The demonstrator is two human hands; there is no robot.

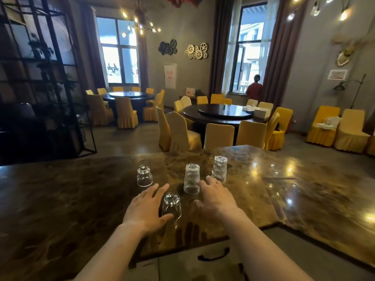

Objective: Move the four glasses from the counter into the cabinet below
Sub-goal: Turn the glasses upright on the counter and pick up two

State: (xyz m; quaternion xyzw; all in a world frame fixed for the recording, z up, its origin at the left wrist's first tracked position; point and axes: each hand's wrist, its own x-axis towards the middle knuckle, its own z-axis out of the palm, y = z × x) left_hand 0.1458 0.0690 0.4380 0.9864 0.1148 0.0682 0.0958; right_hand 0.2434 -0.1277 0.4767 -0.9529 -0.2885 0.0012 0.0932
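- The left hand (pixel 147 206) reaches out over the counter (pixel 60 199), fingers spread and empty, its thumb at the base of the nearest glass (pixel 171 205).
- That nearest glass stands upside down just right of the left palm, between the two hands.
- The right hand (pixel 216 196) is also spread and holds nothing, palm down over the counter.
- A tall patterned glass (pixel 191 178) stands inverted just left of the right fingertips; whether they touch it cannot be told.
- A second tall glass (pixel 219 168) stands just beyond the right hand.
- A short glass (pixel 144 175) stands inverted ahead of the left fingertips, apart from them.
- Below the counter edge, a cabinet front with a dark handle (pixel 213 254) shows.
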